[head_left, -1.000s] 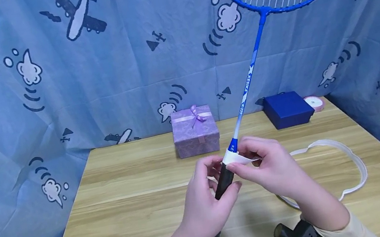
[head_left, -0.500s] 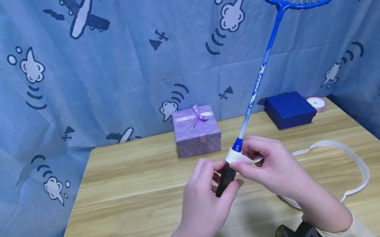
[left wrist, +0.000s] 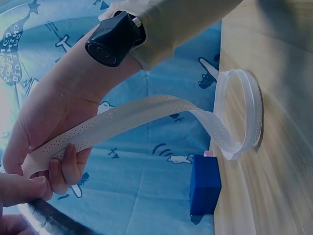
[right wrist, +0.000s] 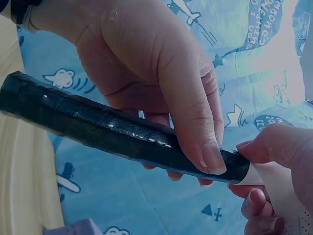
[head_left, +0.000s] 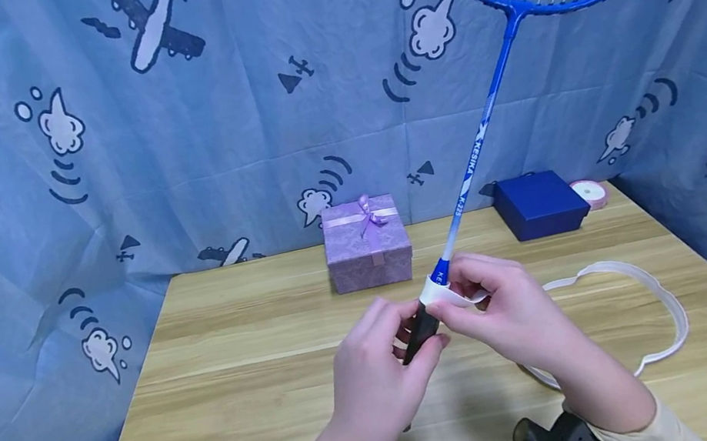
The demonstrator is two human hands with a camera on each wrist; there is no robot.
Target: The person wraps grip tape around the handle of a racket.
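A blue badminton racket [head_left: 475,149] is held up at a slant, its strung head at the upper right of the head view. Its black handle [right wrist: 107,125] sits between the thumb and fingers of my left hand [head_left: 372,373], close below the handle's top end. My right hand [head_left: 508,308] pinches a white perforated grip tape [left wrist: 122,115] where it wraps round the top of the handle, just under the blue cone. From those fingers, the tape runs off in a long band, and its far part lies in a loop on the table.
On the wooden table [head_left: 244,363], a purple gift box [head_left: 368,249] with a bow stands at the back middle. A dark blue box [head_left: 539,203] and a pink-edged ribbon roll [head_left: 590,193] are at the back right. Patterned blue cloth [head_left: 206,136] hangs behind.
The racket's head has swung right and then slightly back left. Both hands keep nearly the same hold on the handle and the grip tape.
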